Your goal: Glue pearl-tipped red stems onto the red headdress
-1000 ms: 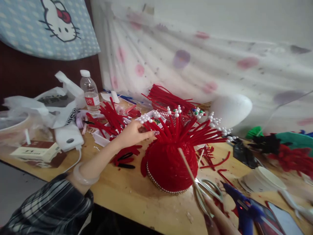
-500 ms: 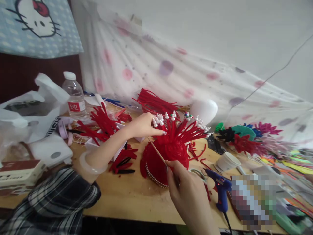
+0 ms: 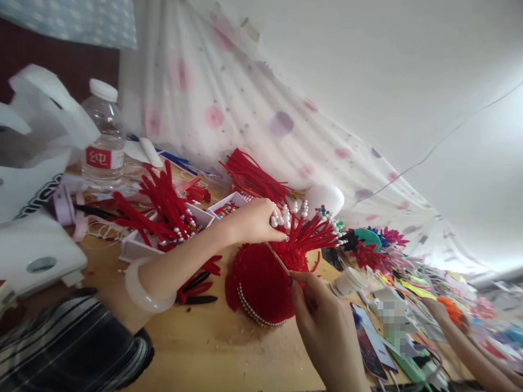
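In the middle of the table stands a round red headpiece (image 3: 261,288), edged with a string of small pearls. From its top fan out red fuzzy stems (image 3: 312,234) tipped with white and a few coloured beads. My left hand (image 3: 257,220) reaches across from the left and is closed around some of these stems near their white beads; its fingertips are partly hidden. Pinched in my right hand (image 3: 322,310), a thin wooden stick (image 3: 278,258) points up and left, its tip near my left thumb at the base of the stems.
Left are a water bottle (image 3: 104,136), a plastic bag (image 3: 36,163) and a white box (image 3: 134,247) of red stems. Behind lie a red stem bundle (image 3: 255,174) and a white egg-shaped form (image 3: 324,200). Right are a paper cup (image 3: 349,281), a phone (image 3: 370,345) and another person's arm (image 3: 461,343).
The camera view has tilted and turned right, bringing another person's arms into sight. The blue glue gun no longer shows. Both hands stay at the headpiece, still holding the stems and the stick.
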`<state>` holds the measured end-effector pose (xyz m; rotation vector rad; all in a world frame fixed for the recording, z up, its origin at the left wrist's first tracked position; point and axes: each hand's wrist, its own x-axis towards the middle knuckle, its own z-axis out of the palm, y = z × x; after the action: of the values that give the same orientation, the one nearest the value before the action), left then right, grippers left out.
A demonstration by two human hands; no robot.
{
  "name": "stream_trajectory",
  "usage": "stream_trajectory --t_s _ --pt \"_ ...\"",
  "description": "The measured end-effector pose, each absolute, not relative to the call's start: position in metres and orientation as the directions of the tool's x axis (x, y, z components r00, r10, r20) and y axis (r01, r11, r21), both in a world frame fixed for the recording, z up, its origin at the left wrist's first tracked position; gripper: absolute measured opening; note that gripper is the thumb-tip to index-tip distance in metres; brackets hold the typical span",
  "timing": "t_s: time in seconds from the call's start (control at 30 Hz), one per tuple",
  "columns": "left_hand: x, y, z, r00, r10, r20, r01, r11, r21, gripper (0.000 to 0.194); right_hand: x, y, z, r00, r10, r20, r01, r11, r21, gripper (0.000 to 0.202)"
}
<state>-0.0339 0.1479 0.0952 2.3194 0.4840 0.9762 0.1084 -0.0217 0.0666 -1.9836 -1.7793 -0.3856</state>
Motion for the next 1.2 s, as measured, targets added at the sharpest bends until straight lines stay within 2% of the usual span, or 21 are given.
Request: stream_trajectory --t_s 0.17,0.33,0.43,0.6,0.8,0.97,1.2 --pt "-0.030 0.148 0.091 0.659 0.495 0.566 0.039 -0.774 0.632 0.025 0.106 -0.023 0.067 0.112 0.809 0.577 0.993 -0.077 -0.085 0.022" --pt "-0.030 0.148 0.089 0.650 0.517 0.556 0.054 -0.762 0.645 0.025 0.103 -0.019 0.060 0.074 0.845 0.530 0.996 -0.040 -0.075 0.024" --pt "-0.031 0.148 0.091 0.668 0.495 0.555 0.058 -0.779 0.625 0.028 0.104 -0.017 0.060 0.087 0.850 0.520 0.995 -0.044 -0.095 0.025" --pt "-0.030 0.147 0.091 0.666 0.499 0.554 0.061 -0.777 0.627 0.021 0.103 -0.020 0.060 0.168 0.803 0.572 0.979 -0.068 -0.191 0.023" --pt "-0.031 0.147 0.091 0.681 0.499 0.536 0.050 -0.762 0.645 0.024 0.101 -0.017 0.053 0.191 0.854 0.484 0.967 -0.080 -0.240 0.026" --pt "-0.030 0.148 0.090 0.674 0.492 0.551 0.049 -0.774 0.631 0.020 0.097 -0.014 0.053 0.227 0.806 0.546 0.949 -0.056 -0.311 0.024" --pt "-0.031 0.146 0.092 0.682 0.518 0.517 0.095 -0.763 0.640 0.017 0.099 -0.015 0.052 0.228 0.853 0.469 0.956 -0.104 -0.275 0.025"
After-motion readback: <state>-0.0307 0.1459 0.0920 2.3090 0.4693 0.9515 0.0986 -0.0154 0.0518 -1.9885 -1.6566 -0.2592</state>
